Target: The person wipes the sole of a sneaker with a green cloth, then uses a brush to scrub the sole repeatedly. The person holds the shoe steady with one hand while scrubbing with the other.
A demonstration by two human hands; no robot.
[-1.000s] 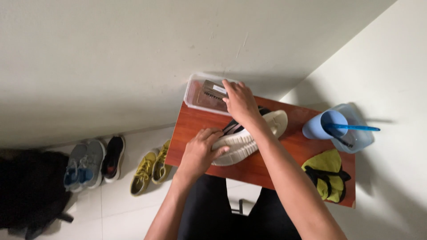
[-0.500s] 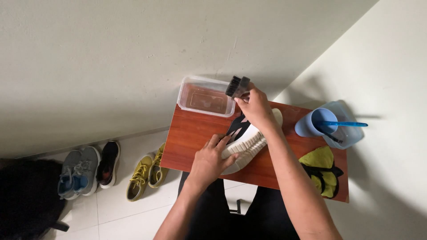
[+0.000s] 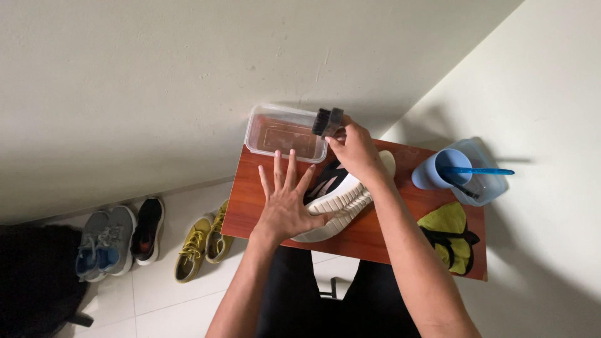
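Lying under both hands [image 3: 285, 203] — pale sneaker [image 3: 341, 200]

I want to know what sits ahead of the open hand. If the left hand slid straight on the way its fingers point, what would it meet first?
The left hand points toward the wall, and the clear plastic container at the table's far edge lies first in that line. Height is hard to judge, so the fingers might pass over its rim.

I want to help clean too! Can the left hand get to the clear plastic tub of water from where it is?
Probably yes. The left hand lies open on the white sneaker, fingers spread toward the clear plastic tub, with only bare wooden table between. The right hand holds the black brush beside it.
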